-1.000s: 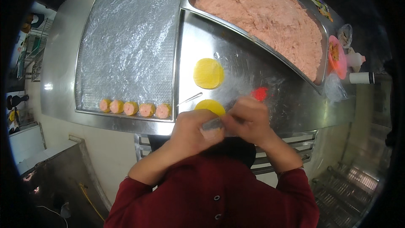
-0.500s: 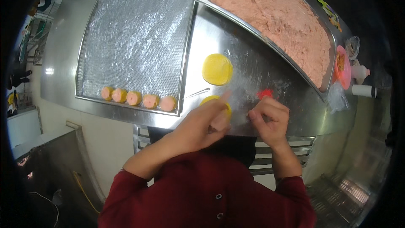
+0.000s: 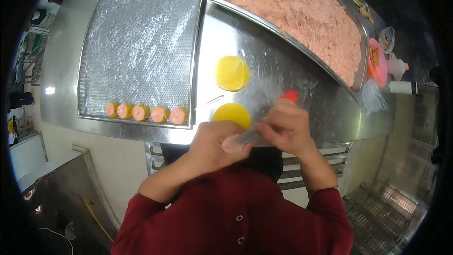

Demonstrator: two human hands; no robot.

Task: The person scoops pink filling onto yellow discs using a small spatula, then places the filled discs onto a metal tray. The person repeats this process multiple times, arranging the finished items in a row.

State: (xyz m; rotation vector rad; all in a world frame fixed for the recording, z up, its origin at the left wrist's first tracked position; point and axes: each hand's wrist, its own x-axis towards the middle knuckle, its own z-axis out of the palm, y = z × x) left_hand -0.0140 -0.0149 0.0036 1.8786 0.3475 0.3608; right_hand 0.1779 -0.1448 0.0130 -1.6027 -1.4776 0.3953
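Observation:
My left hand (image 3: 212, 144) is curled around a dumpling (image 3: 231, 144) with pale pink meat filling showing at its top. In my right hand (image 3: 286, 125) is a flat grey spatula (image 3: 247, 135), its blade laid against that filling. Two round yellow wrappers lie just beyond my hands: the nearer wrapper (image 3: 231, 114) beside my left knuckles, the farther wrapper (image 3: 231, 73) flat on the steel table. A small red heap (image 3: 289, 96) sits right behind my right hand. Several filled dumplings (image 3: 140, 113) stand in a row along the near edge of the film-lined tray (image 3: 141, 42).
A deep steel pan (image 3: 283, 35) of pink minced meat (image 3: 297, 16) takes up the far right. Beyond its right end are a pink bowl (image 3: 377, 61), a clear plastic bag (image 3: 374, 97) and a white cylinder (image 3: 403, 88). The steel table's (image 3: 174, 136) front edge runs close to my body.
My right hand has moved left from beside the red heap, bringing the spatula onto the filling. My left hand has shifted slightly left and down, uncovering more of the nearer wrapper.

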